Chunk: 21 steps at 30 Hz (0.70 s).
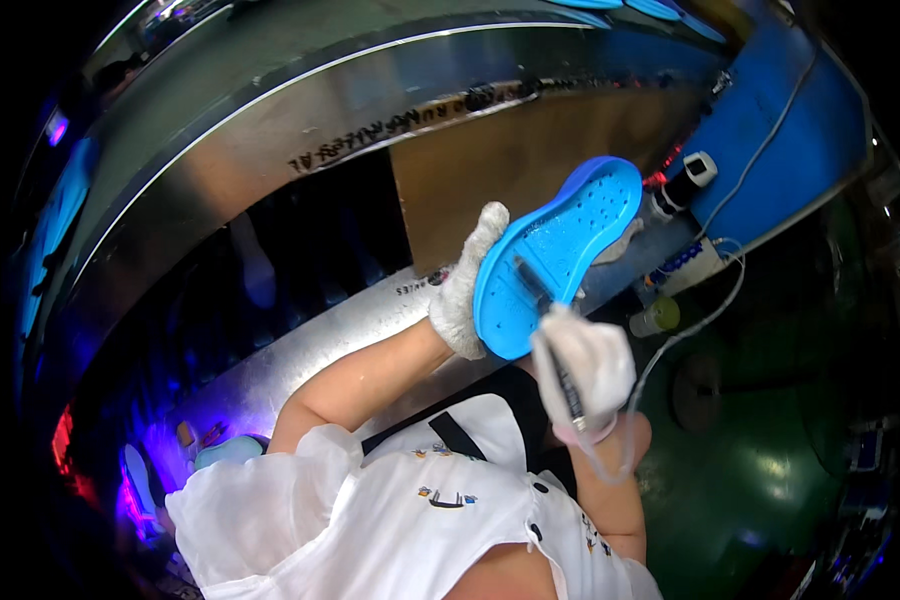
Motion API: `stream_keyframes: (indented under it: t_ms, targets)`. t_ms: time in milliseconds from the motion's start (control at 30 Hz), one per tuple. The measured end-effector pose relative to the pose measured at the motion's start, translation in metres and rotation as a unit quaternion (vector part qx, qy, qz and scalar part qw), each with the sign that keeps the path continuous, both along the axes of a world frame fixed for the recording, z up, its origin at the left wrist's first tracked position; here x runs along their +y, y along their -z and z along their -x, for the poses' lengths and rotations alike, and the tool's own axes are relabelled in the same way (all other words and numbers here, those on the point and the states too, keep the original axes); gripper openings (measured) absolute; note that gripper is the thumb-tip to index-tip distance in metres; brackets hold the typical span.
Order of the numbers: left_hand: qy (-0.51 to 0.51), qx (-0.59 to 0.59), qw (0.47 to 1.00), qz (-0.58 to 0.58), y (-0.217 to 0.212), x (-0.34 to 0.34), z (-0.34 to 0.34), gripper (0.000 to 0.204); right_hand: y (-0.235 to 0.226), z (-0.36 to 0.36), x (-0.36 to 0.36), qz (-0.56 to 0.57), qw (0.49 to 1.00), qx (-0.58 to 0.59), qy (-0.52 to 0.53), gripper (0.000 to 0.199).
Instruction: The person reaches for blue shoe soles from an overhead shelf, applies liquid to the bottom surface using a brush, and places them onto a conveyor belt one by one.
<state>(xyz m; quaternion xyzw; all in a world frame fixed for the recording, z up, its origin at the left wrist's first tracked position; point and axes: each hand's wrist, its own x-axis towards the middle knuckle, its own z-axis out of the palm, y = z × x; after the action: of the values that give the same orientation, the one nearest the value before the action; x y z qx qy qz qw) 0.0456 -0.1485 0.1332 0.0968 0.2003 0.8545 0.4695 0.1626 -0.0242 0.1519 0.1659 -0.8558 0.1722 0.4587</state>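
Left fingers (490, 222) hold a sole (567, 245), right fingers (576, 345) a tool (543, 293).

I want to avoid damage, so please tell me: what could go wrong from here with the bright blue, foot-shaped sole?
The slim, dark, pen-shaped tool in the white-gloved right hand could slip and mark the sole, since its tip is over the inner face.
The white-gloved left hand holds the sole up, so it might tilt if that grip loosens.
The thin, pale hose passes near the round, yellow-lidded container and could perhaps snag it.

Shoe sole (570, 243) brt blue w/ dk spots; gloves (457, 303) wht-ish; shirt (390, 535) wht.
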Motion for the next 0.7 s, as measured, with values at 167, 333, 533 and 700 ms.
stream_keyframes:
  t_ms: [167, 333, 533, 700]
  targets:
    - [-0.094, 0.070, 0.989, 0.091, -0.025, -0.043, -0.014, 0.098, -0.007, -0.026, 0.008, 0.336, 0.921, -0.110, -0.164, 0.021]
    - [-0.077, 0.230, 0.969, -0.044, -0.134, -0.115, 0.016, 0.116, -0.004, -0.035, 0.023, 0.402, 0.898, -0.034, -0.175, 0.031]
    - [-0.380, 0.116, 0.917, -0.003, -0.186, -0.155, 0.015, 0.082, 0.014, -0.030, 0.014, 0.437, 0.879, -0.101, -0.164, 0.034]
    - [-0.540, 0.419, 0.527, 0.505, -0.205, -0.241, -0.013, 0.038, 0.009, -0.033, 0.010, 0.544, 0.807, -0.152, -0.171, 0.030]
